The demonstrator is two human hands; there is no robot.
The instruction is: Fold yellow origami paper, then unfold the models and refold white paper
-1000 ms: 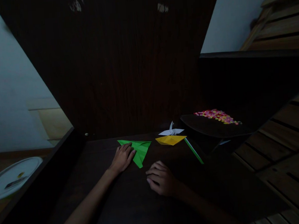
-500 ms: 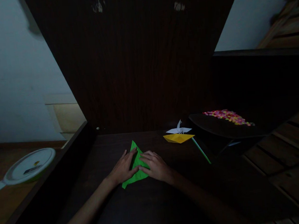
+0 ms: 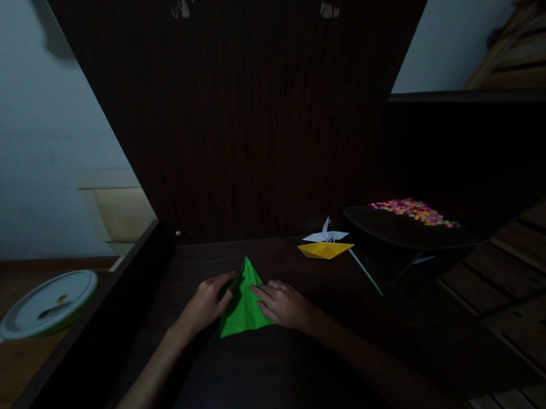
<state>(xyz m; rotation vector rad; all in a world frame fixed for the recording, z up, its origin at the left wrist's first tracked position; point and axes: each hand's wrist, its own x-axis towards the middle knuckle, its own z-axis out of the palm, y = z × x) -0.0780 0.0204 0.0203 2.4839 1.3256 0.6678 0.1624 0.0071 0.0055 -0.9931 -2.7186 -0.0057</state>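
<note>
A green sheet of folded paper (image 3: 245, 312) lies on the dark tabletop, shaped like a triangle with its point away from me. Creases run down from its tip. My left hand (image 3: 209, 303) is at the paper's left edge, fingers bent and thumb apart from them; whether it pinches the edge is hard to see. Resting on the right side of the paper is my right hand (image 3: 284, 304), its fingers stretched out flat. To the right stand a yellow folded paper boat (image 3: 326, 250) and, behind it, a white paper crane (image 3: 325, 235).
A pale green stick (image 3: 366, 273) lies beside the boat. Farther right, a dark raised shelf (image 3: 396, 233) bears a heap of small pink and yellow pieces (image 3: 414, 211). A tall dark panel (image 3: 267, 117) closes the back. Below left, a white-lidded container (image 3: 50, 301) is on the floor.
My left hand has slid left off the middle of the paper to its edge. The lower left corner, which stuck out, now lies in line. My right hand has hardly moved.
</note>
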